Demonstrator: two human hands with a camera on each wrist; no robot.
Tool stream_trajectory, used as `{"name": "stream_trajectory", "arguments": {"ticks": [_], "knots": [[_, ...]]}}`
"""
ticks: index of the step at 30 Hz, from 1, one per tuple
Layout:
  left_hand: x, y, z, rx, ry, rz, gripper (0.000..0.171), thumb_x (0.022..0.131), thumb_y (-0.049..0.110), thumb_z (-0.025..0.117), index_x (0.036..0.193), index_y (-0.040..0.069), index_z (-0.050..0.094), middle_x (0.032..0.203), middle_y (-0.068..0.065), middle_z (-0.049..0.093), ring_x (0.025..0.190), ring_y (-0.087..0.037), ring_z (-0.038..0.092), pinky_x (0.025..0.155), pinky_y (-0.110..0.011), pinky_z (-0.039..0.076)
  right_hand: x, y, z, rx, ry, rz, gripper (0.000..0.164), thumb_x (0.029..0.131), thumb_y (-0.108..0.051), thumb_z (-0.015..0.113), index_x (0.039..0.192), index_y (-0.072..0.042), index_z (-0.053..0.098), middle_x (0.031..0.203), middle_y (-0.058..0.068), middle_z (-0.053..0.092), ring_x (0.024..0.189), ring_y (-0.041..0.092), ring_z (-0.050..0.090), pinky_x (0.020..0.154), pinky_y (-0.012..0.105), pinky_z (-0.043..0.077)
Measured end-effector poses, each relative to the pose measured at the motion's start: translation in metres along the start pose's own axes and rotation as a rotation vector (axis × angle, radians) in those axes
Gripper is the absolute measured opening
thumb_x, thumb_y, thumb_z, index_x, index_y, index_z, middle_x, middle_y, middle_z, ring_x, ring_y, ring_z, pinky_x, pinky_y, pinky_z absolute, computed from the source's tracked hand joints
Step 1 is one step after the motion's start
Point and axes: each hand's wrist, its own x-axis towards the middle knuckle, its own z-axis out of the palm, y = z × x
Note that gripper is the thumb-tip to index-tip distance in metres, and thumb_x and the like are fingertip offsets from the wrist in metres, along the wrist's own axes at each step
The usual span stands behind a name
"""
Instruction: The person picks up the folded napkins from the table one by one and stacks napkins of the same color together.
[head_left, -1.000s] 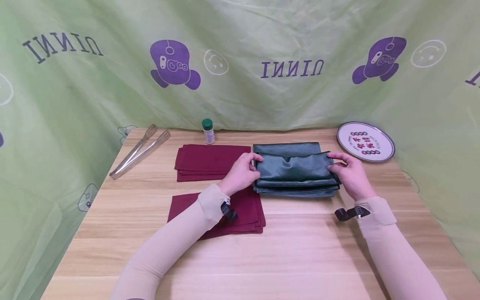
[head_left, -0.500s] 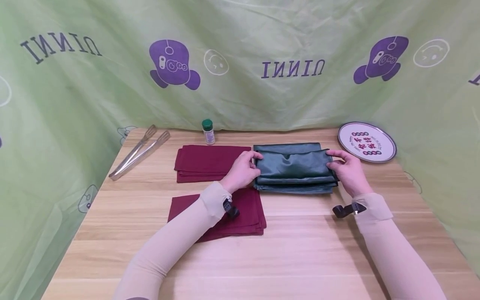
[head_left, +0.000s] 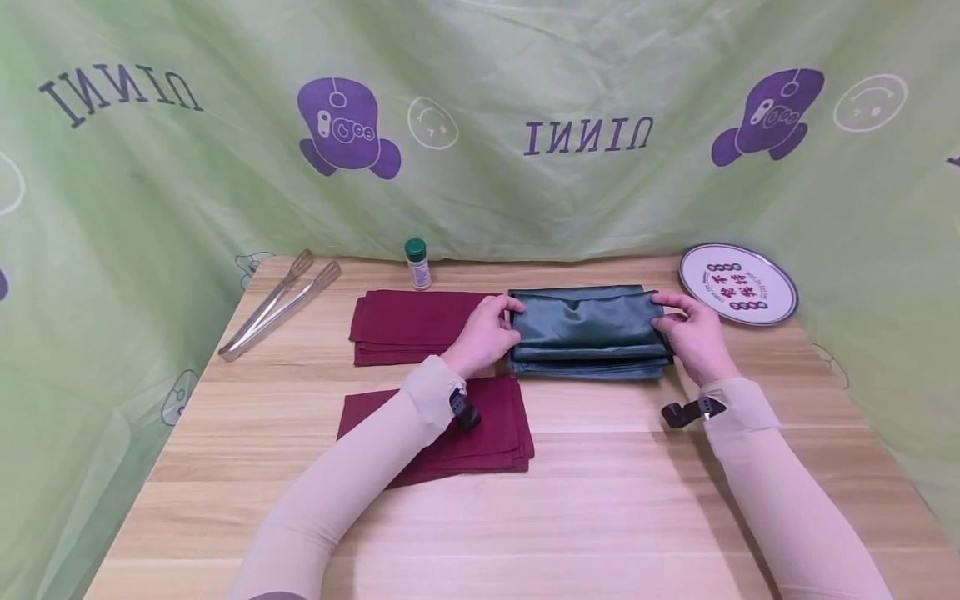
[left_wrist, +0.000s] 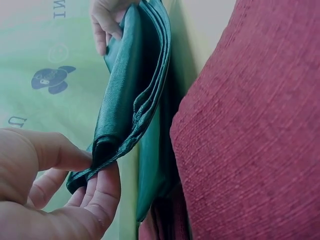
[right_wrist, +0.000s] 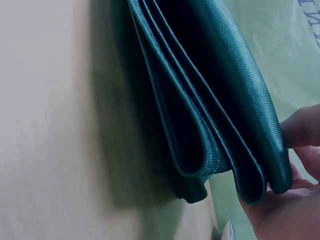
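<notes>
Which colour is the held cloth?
The cloth is dark bluish green, seen best in the head view.

The left hand (left_wrist: 47, 189) is pinching the near end of the folded green cloth (left_wrist: 117, 100), whose layers are curving apart along its right side. The right hand (left_wrist: 106, 20), partly cropped, is touching the green cloth's far end. Left of the green cloth, a printed pale sheet (left_wrist: 55, 115) is hanging; right of it, coarse red fabric (left_wrist: 255, 130) is looming large.
</notes>
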Motion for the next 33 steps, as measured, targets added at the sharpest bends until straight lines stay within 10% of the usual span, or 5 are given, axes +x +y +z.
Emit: {"name": "stream_trajectory", "arguments": {"ticks": [33], "knots": [[0.035, -0.008, 0.006, -0.016, 0.028, -0.049, 0.035, 0.084, -0.001, 0.064, 0.116, 0.012, 0.064, 0.119, -0.007, 0.052, 0.09, -0.018, 0.055, 0.077, -0.03, 0.046, 0.037, 0.002, 0.008, -0.135, 0.079, 0.03, 0.043, 0.088, 0.005, 0.057, 0.13, 0.001, 0.059, 0.111, 0.014, 0.055, 0.085, 0.01, 0.057, 0.067, 0.018, 0.045]]}}
